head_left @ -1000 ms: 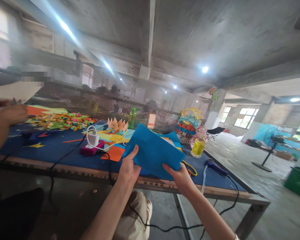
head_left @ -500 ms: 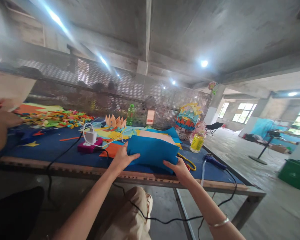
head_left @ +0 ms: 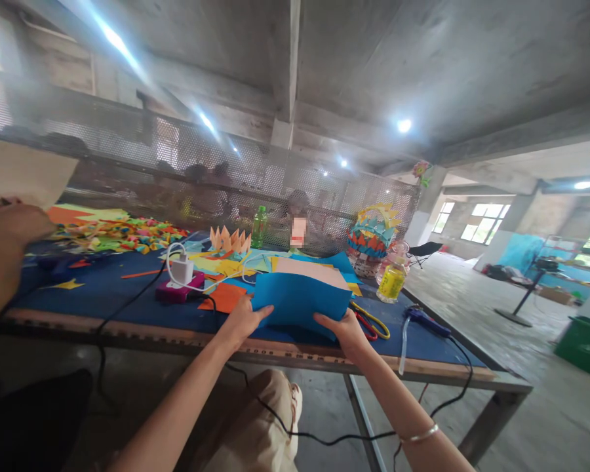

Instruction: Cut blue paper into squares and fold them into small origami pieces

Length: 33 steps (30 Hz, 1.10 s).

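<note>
A blue sheet of paper [head_left: 299,301] is held up at its two sides over the table's front edge, slightly bowed. At its left side my left hand [head_left: 243,320] grips it, thumb on the near face. The right side is pinched by my right hand [head_left: 343,329], thumb also in front, other fingers partly hidden behind. Just beyond lies a pale pink sheet [head_left: 312,271] on yellow and blue paper. Scissors with red and yellow handles [head_left: 376,322] rest right of my right hand. Orange paper [head_left: 225,297] lies to the left of the blue sheet.
A purple power strip [head_left: 177,288] with a white charger, cables and an orange paper crown [head_left: 231,241] stand left. To the right are a yellow-labelled bottle [head_left: 391,282], stacked paper crowns [head_left: 371,236] and a blue glue gun [head_left: 427,321]. Another person's hand [head_left: 17,226] holds paper far left.
The blue sheet is slightly flatter along its top, and my right hand has shifted a little left against it. More of the scissors shows. The other person's hand and paper have moved right.
</note>
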Each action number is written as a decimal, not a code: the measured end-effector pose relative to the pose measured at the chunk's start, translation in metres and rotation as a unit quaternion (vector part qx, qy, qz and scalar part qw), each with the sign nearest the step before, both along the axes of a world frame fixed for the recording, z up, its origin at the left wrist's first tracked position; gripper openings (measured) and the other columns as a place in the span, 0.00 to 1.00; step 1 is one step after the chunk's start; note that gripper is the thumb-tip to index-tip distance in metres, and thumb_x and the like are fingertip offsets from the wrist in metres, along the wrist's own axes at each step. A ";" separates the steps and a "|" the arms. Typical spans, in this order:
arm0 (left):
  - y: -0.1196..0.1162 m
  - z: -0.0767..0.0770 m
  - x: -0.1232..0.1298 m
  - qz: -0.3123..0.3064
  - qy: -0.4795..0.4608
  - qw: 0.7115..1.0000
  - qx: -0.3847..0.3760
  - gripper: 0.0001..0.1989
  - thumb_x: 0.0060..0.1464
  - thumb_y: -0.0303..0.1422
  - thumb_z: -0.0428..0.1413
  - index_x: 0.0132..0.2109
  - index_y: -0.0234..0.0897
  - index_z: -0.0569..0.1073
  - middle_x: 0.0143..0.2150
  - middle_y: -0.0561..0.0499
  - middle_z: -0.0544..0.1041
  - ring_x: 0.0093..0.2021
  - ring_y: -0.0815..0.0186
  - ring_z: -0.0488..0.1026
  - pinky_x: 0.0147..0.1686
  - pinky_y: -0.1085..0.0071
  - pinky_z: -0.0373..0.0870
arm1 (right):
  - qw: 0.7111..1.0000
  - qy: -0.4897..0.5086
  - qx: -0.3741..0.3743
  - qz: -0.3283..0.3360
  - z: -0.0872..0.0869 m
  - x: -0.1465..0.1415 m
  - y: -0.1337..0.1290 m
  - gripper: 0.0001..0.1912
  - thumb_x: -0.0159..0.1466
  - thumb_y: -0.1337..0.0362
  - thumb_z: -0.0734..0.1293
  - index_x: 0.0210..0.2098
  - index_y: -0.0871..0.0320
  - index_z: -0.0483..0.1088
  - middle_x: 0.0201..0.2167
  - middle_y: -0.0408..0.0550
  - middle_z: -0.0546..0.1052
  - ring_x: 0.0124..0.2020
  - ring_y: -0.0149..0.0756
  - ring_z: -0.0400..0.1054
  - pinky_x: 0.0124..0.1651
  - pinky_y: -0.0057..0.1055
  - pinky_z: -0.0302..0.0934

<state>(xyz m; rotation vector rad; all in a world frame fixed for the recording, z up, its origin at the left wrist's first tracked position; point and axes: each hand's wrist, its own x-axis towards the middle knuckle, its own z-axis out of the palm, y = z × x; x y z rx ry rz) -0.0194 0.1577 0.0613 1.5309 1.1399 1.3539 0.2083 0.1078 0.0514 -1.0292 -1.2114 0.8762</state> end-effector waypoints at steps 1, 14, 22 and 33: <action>0.001 -0.001 -0.001 -0.004 -0.015 1.000 -0.005 0.22 0.33 0.38 0.68 0.38 0.37 0.75 0.33 0.44 0.81 0.48 0.45 0.75 0.47 0.57 0.70 | 1.000 0.001 0.002 0.001 0.001 0.001 0.000 0.26 0.43 0.54 0.79 0.39 0.60 0.77 0.41 0.51 0.81 0.45 0.51 0.74 0.54 0.49 0.64; 0.002 0.012 -0.002 -0.169 -0.087 0.981 -0.042 0.22 0.25 0.33 0.71 0.34 0.36 0.79 0.35 0.47 0.82 0.42 0.49 0.77 0.49 0.55 0.70 | 0.998 -0.028 -0.031 0.046 0.006 0.016 -0.013 0.29 0.43 0.54 0.79 0.42 0.57 0.77 0.44 0.50 0.80 0.48 0.51 0.72 0.56 0.51 0.62; 0.006 0.010 -0.001 -0.171 -0.093 0.980 -0.041 0.24 0.26 0.37 0.71 0.36 0.35 0.79 0.37 0.46 0.82 0.44 0.48 0.76 0.49 0.55 0.70 | 0.998 -0.017 -0.043 0.038 0.007 0.016 -0.012 0.27 0.41 0.54 0.80 0.39 0.58 0.78 0.42 0.50 0.81 0.46 0.52 0.73 0.55 0.50 0.63; 0.001 0.013 0.003 -0.159 -0.063 0.984 -0.042 0.16 0.26 0.36 0.70 0.28 0.39 0.78 0.31 0.49 0.82 0.43 0.48 0.76 0.48 0.57 0.70 | 0.999 -0.004 -0.015 0.036 0.002 0.014 -0.013 0.31 0.43 0.51 0.78 0.45 0.57 0.76 0.43 0.49 0.80 0.47 0.51 0.72 0.57 0.50 0.61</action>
